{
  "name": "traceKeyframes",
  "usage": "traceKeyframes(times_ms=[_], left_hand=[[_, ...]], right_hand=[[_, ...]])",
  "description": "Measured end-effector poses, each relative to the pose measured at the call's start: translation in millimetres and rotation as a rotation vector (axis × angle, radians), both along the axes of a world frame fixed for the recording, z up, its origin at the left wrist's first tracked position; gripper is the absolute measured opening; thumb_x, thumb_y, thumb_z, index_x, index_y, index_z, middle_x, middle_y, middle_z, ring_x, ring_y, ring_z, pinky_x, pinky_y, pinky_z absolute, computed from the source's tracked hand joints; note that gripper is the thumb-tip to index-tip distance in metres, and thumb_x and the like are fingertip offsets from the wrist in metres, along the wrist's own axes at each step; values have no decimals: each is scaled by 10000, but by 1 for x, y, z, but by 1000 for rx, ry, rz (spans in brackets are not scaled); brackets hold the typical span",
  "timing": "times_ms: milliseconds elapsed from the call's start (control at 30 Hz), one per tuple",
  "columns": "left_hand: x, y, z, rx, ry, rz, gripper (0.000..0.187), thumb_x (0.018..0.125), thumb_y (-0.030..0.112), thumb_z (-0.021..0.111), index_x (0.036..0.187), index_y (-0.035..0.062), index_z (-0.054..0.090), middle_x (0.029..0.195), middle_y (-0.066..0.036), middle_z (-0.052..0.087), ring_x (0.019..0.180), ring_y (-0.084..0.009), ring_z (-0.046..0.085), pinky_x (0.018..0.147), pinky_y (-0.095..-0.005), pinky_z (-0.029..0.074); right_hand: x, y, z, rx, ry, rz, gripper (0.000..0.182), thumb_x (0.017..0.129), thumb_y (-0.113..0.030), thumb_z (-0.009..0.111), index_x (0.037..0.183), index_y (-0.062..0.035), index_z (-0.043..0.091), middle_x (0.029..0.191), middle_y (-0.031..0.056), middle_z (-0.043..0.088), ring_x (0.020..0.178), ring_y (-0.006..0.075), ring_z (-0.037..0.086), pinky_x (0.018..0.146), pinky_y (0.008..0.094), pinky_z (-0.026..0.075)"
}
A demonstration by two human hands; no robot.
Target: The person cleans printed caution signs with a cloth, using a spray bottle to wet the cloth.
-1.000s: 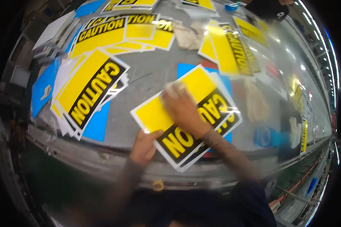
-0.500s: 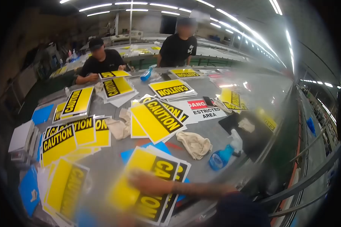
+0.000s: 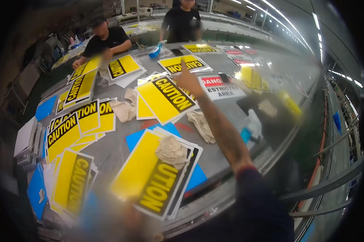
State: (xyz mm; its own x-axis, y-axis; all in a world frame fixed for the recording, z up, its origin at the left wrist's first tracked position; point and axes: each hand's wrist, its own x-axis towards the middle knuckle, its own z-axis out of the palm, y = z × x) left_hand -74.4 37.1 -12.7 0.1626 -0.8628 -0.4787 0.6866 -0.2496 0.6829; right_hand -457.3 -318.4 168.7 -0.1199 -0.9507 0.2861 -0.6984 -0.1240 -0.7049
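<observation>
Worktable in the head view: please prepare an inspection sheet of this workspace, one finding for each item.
Surface: grey table, mostly covered.
Job's things: CAUTION signs in overlapping piles; a crumpled cloth lies on the nearest pile.
Clutter: loose cloths, blue sheets, spray bottles, and a red-and-white sign among the piles.
Right hand: stretched over the signs, nothing visible in its grip.
Left hand: blurred near the table's near edge; grip cannot be judged.
Cables: nothing seen.
Surroundings: two people across the table; ceiling lights on.
</observation>
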Motion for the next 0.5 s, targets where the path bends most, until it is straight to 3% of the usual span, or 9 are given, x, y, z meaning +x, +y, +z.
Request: traceKeyframes(times_ms=[67, 133, 200, 267, 300, 333, 367, 400, 500], left_hand=[[12, -2, -21, -9, 93, -16, 431, 849, -54, 609, 1279, -45, 572, 1198, -157, 665, 1165, -344, 673, 1104, -464, 526], [10, -8, -8, -61, 202, -101, 494, 925, 23, 591, 1410, -54, 537, 1363, -205, 655, 1285, -371, 643, 1172, -504, 483], [11, 1, 9, -16, 382, -98, 470, 973, 87, 595, 1421, -47, 546, 1398, -213, 652, 1298, -379, 639, 1185, -506, 464], [6, 2, 13, -34, 467, -36, 407, 1010, 105, 621, 1394, -24, 584, 1386, -188, 676, 1310, -360, 637, 1174, -487, 473], [1, 2, 17, -41, 399, -22, 386, 1031, 90, 616, 1402, -15, 580, 1399, -179, 669, 1317, -346, 637, 1172, -482, 477], [-2, 2, 11, -84, 290, -17, 417, 1043, 59, 618, 1447, -7, 539, 1430, -177, 645, 1329, -339, 632, 1165, -474, 490], [-8, 4, 12, -72, 192, 6, 446, 1041, 40, 622, 1471, -6, 511, 1446, -176, 633, 1341, -335, 624, 1162, -469, 495], [-12, 4, 14, -58, 92, 21, 479, 1040, 21, 627, 1496, -4, 484, 1461, -175, 620, 1354, -331, 616, 1159, -464, 499], [-17, 2, 14, 1, 41, 60, 521, 1036, -2, 632, 1523, -2, 450, 1469, -177, 612, 1350, -324, 620, 1144, -452, 512]], right_hand=[[-57, -114, 10, -208, 150, -172, 1033, 965, -294, 713, 1722, -43, 57, 953, 252, 789, 833, 329, 805, 759, 429, 634], [-65, -125, 35, -138, 73, -116, 969, 968, -297, 712, 1715, -47, 149, 1050, 284, 781, 856, 331, 807, 760, 418, 638], [-30, -96, 41, -156, 292, 43, 825, 983, -271, 714, 1675, -53, 321, 1190, 260, 771, 976, 343, 799, 847, 447, 627], [21, -14, -24, -426, 453, 310, 703, 1008, -308, 708, 1616, -63, 456, 1247, 217, 765, 1111, 357, 765, 945, 448, 601], [49, 53, -63, 190, 513, 178, 663, 1032, -364, 678, 1604, -87, 487, 1358, 194, 724, 1312, 355, 669, 1102, 426, 522], [70, 130, -89, -108, 416, 511, 661, 1058, -415, 623, 1632, -128, 462, 1577, 193, 564, 1493, 372, 504, 1210, 459, 423], [94, 187, -79, -134, 851, 636, 672, 1066, -414, 601, 1648, -125, 430, 1724, 164, 372, 1611, 388, 306, 1274, 536, 306], [96, 210, -108, -70, 784, 684, 696, 1066, -420, 592, 1655, -101, 404, 1743, 171, 325, 1636, 396, 231, 1288, 593, 246], [103, 250, -152, -7, 684, 452, 664, 1072, -355, 578, 1598, 20, 421, 1699, 269, 345, 1627, 426, 244, 1295, 600, 234]])
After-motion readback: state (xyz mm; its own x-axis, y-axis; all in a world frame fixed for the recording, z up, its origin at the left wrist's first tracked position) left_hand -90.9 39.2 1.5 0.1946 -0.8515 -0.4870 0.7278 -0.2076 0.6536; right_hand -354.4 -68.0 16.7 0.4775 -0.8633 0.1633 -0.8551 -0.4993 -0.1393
